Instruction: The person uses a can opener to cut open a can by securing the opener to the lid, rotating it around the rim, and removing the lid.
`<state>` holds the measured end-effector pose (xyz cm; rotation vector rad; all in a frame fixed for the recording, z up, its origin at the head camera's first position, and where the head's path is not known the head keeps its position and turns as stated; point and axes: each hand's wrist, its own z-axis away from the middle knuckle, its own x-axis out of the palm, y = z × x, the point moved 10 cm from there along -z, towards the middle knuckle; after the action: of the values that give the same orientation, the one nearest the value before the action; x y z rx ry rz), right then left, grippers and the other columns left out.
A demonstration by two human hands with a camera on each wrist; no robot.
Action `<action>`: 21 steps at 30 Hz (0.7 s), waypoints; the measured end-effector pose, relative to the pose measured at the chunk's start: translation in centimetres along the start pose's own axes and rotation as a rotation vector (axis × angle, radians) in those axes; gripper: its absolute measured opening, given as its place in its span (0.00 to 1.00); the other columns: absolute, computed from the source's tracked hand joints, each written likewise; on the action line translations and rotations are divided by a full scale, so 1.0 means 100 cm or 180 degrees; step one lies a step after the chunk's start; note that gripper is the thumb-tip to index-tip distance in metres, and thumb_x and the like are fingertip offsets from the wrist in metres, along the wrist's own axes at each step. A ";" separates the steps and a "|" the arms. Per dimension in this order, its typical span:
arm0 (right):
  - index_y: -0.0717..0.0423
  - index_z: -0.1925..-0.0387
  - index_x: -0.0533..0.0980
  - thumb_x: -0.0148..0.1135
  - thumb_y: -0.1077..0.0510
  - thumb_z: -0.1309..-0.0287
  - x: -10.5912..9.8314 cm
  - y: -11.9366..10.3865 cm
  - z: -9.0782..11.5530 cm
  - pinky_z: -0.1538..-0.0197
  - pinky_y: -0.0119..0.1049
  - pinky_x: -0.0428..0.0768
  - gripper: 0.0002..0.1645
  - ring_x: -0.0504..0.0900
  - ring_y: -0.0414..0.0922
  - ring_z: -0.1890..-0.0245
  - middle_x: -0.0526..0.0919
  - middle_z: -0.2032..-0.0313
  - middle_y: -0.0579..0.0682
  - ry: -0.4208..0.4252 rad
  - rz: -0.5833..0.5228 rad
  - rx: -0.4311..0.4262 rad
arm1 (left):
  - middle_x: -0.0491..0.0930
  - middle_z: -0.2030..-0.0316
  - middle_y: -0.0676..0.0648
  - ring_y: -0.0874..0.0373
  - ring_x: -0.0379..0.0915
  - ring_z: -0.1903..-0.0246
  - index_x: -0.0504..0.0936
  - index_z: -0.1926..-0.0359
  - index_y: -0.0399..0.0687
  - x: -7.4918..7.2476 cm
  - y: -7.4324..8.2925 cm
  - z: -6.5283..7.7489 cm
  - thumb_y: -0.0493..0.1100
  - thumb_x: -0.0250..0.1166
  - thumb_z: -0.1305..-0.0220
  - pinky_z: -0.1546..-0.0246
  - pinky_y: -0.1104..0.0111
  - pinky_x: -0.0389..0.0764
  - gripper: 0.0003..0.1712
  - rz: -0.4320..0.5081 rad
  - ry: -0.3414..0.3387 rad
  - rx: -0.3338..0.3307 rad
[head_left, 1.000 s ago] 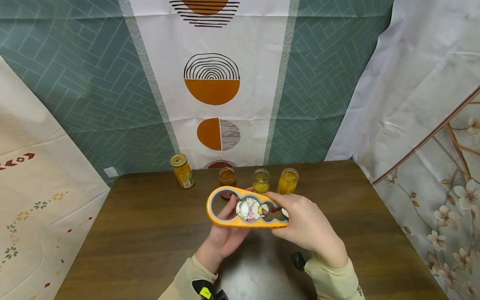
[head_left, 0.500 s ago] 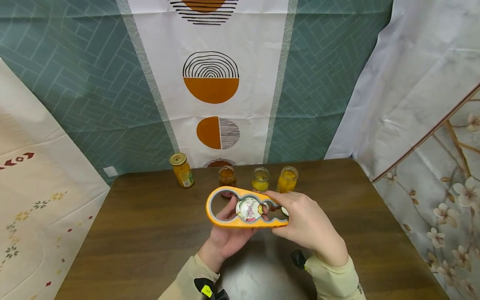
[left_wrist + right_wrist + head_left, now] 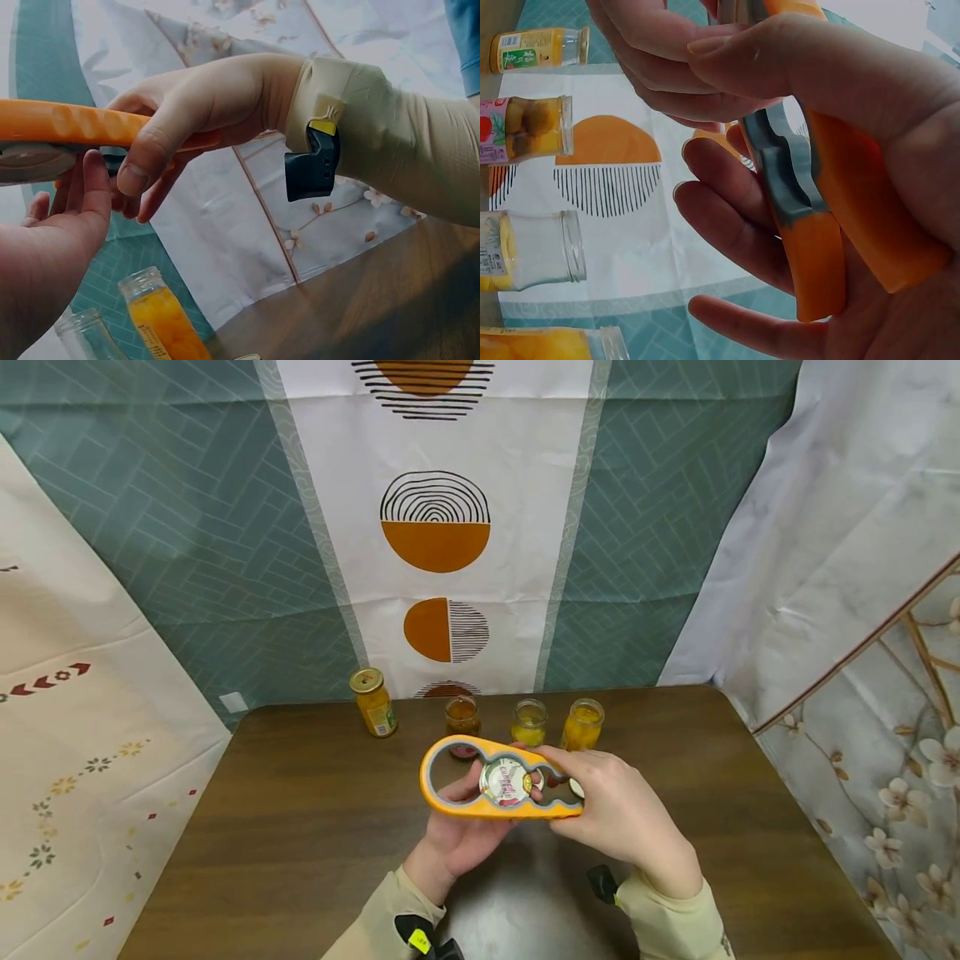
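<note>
While the round lid point(image 3: 507, 781) sits seated in a middle opening of the orange opener point(image 3: 495, 777), held above the table point(image 3: 300, 827), we judge it freed from its jar. Our right hand point(image 3: 615, 814) curls around the opener's narrow end; our left hand point(image 3: 459, 835) supports it from below, fingers loosely extended.

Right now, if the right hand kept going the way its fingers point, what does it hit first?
The right hand points left along the orange jar opener it grips. Just beyond its fingertips sits the lid in the opener, with the left hand under it. Probably the lid first; depth is unclear.
</note>
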<state>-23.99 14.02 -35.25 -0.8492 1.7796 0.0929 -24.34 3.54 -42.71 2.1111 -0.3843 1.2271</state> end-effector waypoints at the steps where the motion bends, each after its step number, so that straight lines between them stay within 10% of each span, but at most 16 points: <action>1: 0.40 0.40 0.75 0.77 0.53 0.70 0.001 0.000 0.001 0.65 0.35 0.79 0.46 0.74 0.32 0.67 0.82 0.61 0.34 -0.0010 -0.0019 0.0003 | 0.66 0.36 0.41 0.46 0.67 0.42 0.56 0.29 0.42 -0.001 -0.001 0.001 0.51 0.52 0.24 0.34 0.62 0.64 0.32 0.0016 0.0014 -0.0014; 21: 0.36 0.40 0.74 0.73 0.53 0.70 0.001 0.006 0.002 0.65 0.34 0.77 0.46 0.72 0.31 0.69 0.75 0.67 0.30 0.0028 0.0018 0.0115 | 0.66 0.36 0.42 0.48 0.65 0.40 0.53 0.28 0.43 -0.003 0.002 -0.004 0.53 0.47 0.22 0.34 0.62 0.65 0.30 -0.0227 0.0114 -0.0007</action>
<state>-24.25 14.51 -35.61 -0.8198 1.7870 0.0607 -24.88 3.67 -42.74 2.0800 -0.2919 1.2208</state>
